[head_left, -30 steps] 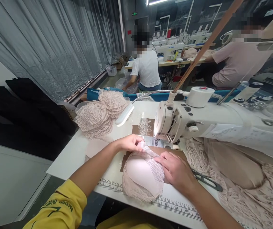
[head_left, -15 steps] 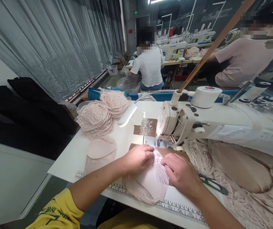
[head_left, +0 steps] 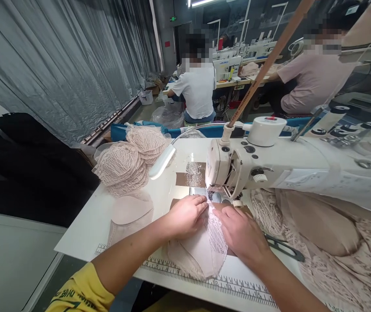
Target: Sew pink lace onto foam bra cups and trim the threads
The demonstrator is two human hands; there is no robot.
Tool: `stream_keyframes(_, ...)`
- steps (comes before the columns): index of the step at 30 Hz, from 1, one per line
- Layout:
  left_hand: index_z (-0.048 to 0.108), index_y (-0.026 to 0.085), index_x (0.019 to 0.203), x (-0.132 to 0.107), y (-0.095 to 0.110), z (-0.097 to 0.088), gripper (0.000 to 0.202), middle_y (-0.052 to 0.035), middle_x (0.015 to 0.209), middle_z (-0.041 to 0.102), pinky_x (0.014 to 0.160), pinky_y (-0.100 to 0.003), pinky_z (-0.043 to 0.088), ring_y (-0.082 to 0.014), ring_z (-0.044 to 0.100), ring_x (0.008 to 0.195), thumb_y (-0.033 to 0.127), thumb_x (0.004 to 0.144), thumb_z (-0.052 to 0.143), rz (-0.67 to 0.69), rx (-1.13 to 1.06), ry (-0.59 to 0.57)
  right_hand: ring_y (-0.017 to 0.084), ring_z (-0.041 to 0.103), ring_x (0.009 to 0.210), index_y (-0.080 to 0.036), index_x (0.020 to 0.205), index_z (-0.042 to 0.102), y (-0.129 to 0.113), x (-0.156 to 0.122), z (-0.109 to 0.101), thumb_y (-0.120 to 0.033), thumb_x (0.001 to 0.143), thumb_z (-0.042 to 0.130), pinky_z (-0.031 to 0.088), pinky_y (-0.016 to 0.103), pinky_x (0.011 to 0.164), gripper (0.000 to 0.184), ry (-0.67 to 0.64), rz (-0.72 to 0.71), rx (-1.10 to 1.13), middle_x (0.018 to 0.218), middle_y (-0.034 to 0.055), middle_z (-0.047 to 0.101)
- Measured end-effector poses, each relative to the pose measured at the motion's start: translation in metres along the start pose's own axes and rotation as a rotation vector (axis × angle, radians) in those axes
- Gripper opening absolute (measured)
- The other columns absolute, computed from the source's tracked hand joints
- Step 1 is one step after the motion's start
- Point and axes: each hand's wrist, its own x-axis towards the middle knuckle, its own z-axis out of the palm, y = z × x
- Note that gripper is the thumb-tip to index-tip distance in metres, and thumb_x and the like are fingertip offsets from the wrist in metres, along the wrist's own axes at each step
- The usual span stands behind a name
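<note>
A pale beige lace cup piece [head_left: 201, 253], with a smooth lining panel on top, lies on the table in front of the sewing machine [head_left: 233, 167]. Its far tip reaches the needle and presser foot [head_left: 209, 196]. My left hand [head_left: 187, 216] rests over the piece's left side, its fingers bent together on the fabric near the foot. At the lace's right edge, my right hand [head_left: 240, 229] has its fingers curled, index finger and thumb on the cloth close to the needle. Some fingertips of both hands are hidden. A brown patch [head_left: 243, 210] shows beneath the work.
Stacked lace cups [head_left: 120, 167] stand at the back left, with a smooth cup panel [head_left: 131, 210] nearer. A white lamp [head_left: 163, 162] leans over the table. Right of my hand lie dark thread snips [head_left: 284, 248] and beige lace garments [head_left: 324, 225]. Two people sit at machines beyond.
My right hand has shifted forward along the lace edge, closer to the needle. The cup piece has moved slightly towards the foot. The whole view has swung a little to the right.
</note>
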Motion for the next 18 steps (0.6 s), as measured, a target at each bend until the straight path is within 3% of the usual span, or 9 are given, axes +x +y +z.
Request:
stream_keyframes(7,0.054,0.005,0.125,0.010,-0.015,-0.001,0.046,-0.0190,0.133,0.052,0.103,-0.044,0.042,-0.0288,0.049,0.123,0.017,0.081,0.050,0.084,0.021,-0.049,0.018,0.052,0.068,-0.018,0.107,0.069,-0.001,0.001,0.003,-0.007,0.082,0.041,0.035,0.031,0.063,0.039,0.021,0.029,-0.021,0.076,0.0048,0.064)
stream_keyframes(13,0.052,0.009,0.129,0.014,-0.031,-0.003,0.048,-0.0159,0.138,0.048,0.107,-0.045,0.035,-0.0270,0.047,0.126,0.021,0.083,0.049,0.118,0.018,-0.134,0.018,0.055,0.067,-0.020,0.109,0.068,-0.003,0.003,0.000,-0.011,0.085,0.040,0.038,0.030,0.060,0.038,-0.004,-0.008,0.005,0.075,0.0040,0.063)
stream_keyframes(18,0.056,0.014,0.124,0.004,-0.030,-0.007,0.045,-0.0129,0.136,0.052,0.105,-0.044,0.033,-0.0258,0.050,0.122,0.014,0.080,0.049,0.115,0.033,-0.111,0.017,0.062,0.076,-0.020,0.105,0.068,0.004,0.001,-0.003,-0.014,0.087,0.038,0.049,0.029,0.067,0.035,0.022,0.017,0.180,0.085,0.0051,0.068)
